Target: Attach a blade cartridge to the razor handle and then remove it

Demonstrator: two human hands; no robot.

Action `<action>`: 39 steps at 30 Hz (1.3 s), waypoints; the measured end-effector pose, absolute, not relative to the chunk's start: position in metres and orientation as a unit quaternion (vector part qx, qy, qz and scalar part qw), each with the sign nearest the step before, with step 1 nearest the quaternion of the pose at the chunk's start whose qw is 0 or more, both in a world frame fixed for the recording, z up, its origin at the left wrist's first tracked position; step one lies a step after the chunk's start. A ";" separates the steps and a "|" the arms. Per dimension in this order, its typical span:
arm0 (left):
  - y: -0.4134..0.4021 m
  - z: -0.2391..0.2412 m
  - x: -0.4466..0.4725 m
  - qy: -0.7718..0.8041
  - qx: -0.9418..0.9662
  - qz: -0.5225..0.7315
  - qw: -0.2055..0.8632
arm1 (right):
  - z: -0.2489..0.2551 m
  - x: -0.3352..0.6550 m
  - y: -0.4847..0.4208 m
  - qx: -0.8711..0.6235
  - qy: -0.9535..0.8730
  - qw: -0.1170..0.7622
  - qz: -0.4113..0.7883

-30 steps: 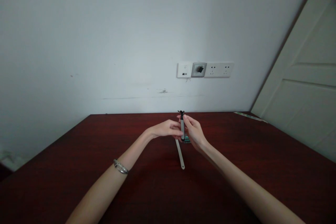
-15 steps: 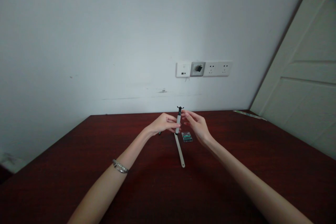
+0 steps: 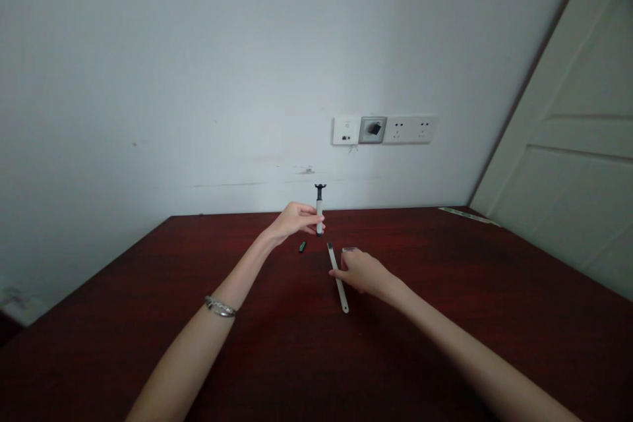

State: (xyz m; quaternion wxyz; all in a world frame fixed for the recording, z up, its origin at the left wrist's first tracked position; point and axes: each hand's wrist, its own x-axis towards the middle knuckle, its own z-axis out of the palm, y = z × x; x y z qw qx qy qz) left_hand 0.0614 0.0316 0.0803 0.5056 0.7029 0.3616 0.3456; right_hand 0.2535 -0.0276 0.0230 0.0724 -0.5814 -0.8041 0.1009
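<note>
My left hand [image 3: 295,219] pinches a short white razor handle [image 3: 319,210] upright above the table, its black forked head pointing up. Fingers and thumb close around its lower part. Low over the table, my right hand [image 3: 364,270] has its thumb across a long pale handle piece [image 3: 342,293] with a hole at its near end; the curled fingers are on the other side. Under and behind this hand, a small clear case [image 3: 349,249] is mostly hidden. A small dark green piece, like a blade cartridge [image 3: 302,246], lies below my left hand.
The dark red wooden table [image 3: 257,349] meets a white wall. Sockets [image 3: 409,130] and a plugged-in black adapter [image 3: 375,128] are on the wall. A flat patterned strip [image 3: 469,215] lies at the far right edge, near a pale panelled door [image 3: 583,125].
My left hand has moved left and up with the short razor handle. My right hand has come away from it and down onto the long handle piece, covering most of the clear case.
</note>
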 end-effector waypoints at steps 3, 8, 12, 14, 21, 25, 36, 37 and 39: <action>0.032 0.079 0.061 0.360 0.707 0.340 0.505 | 0.015 0.247 -0.029 -0.593 -0.800 0.055 0.070; 0.032 0.077 0.063 0.359 0.702 0.341 0.512 | 0.008 0.245 -0.027 -0.586 -0.807 0.048 0.058; 0.032 0.077 0.063 0.344 0.702 0.343 0.521 | 0.008 0.243 -0.030 -0.572 -0.817 0.048 0.044; 0.031 0.078 0.062 0.336 0.702 0.347 0.523 | 0.010 0.241 -0.031 -0.570 -0.819 0.050 0.045; 0.032 0.081 0.060 0.331 0.720 0.335 0.510 | 0.035 0.256 -0.026 -0.546 -0.814 0.115 0.163; 0.035 0.080 0.059 0.326 0.753 0.306 0.483 | 0.067 0.282 -0.022 -0.485 -0.803 0.212 0.273; 0.032 0.067 0.066 0.348 0.834 0.271 0.332 | 0.115 0.323 -0.028 -0.425 -0.829 0.344 0.117; 0.031 0.065 0.066 0.349 0.839 0.275 0.316 | 0.116 0.322 -0.031 -0.423 -0.831 0.341 0.117; 0.029 0.062 0.066 0.348 0.846 0.283 0.289 | 0.117 0.319 -0.035 -0.420 -0.834 0.337 0.120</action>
